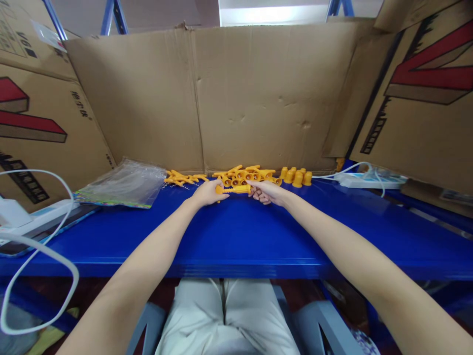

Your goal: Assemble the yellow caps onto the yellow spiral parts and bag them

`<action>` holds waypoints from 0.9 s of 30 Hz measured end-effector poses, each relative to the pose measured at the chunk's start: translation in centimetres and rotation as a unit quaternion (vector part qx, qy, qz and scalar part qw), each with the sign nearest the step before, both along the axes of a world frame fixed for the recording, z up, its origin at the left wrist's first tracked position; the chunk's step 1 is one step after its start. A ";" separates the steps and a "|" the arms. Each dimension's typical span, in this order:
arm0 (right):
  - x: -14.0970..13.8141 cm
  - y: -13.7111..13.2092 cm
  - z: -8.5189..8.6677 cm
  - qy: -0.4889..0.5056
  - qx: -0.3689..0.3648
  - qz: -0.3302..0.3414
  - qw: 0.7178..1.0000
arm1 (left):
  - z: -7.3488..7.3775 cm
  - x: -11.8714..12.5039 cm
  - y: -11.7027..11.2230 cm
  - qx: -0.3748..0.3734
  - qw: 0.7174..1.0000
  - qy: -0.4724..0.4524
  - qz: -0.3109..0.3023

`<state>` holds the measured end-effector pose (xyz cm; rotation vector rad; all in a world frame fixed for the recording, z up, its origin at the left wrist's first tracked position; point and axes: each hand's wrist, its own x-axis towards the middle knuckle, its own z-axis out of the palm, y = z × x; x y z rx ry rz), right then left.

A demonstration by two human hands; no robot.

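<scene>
Left hand (209,193) and right hand (266,192) meet over the blue tabletop (240,231), close to its far edge and around the middle of its length, holding a slim yellow part (240,189) between them. It lies roughly level: the left thumb and fingers are closed about its flared end, while the right hand has its other end pinched, the remaining fingers curled beneath. From where I stand I can't tell whether it is one piece or two fitted together.

Just behind the hands, along the far edge, sits a heap of yellow cones (254,175), several with their open mouths toward the person. To the right of it, yellow caps (297,177) stand upright in a close group. On the left, near the left hand, lie yellow handles (181,177), with metal spirals (173,185) showing among them.

Farther left are clear plastic bags (121,185), lying flat. Toward the right end of the tabletop a white power strip (373,181) rests by the far edge. Tall cardboard (266,98) walls the back.
</scene>
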<state>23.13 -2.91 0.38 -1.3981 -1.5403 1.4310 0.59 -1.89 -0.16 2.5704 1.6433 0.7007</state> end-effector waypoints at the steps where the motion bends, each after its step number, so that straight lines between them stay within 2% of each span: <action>1: 0.0 0.0 0.0 -0.001 -0.001 0.000 1.000 | 0.0 0.0 0.0 0.001 1.000 -0.002 0.000; 11: 0.2 -0.1 0.0 0.017 -0.020 0.007 1.000 | -0.2 -0.1 0.4 0.006 1.000 -0.028 -0.005; 17: -0.4 -0.6 0.3 0.180 -0.032 0.039 0.982 | 0.0 -0.1 -0.2 -0.011 0.998 -0.062 -0.020; 20: -0.6 -0.5 0.4 0.237 -0.018 0.000 0.971 | 0.2 0.1 -0.6 -0.034 0.993 -0.107 -0.045; 23: 0.0 -0.1 1.1 0.275 0.011 -0.046 0.960 | 0.4 0.2 -0.7 -0.010 0.981 -0.185 -0.055; 25: 0.8 0.2 1.7 0.298 0.049 -0.083 0.950 | 0.3 0.2 -0.5 0.015 0.977 -0.207 -0.048; 27: 1.9 0.7 2.5 0.312 0.117 -0.136 0.933 | 0.2 -0.1 -0.2 0.025 0.982 -0.182 -0.040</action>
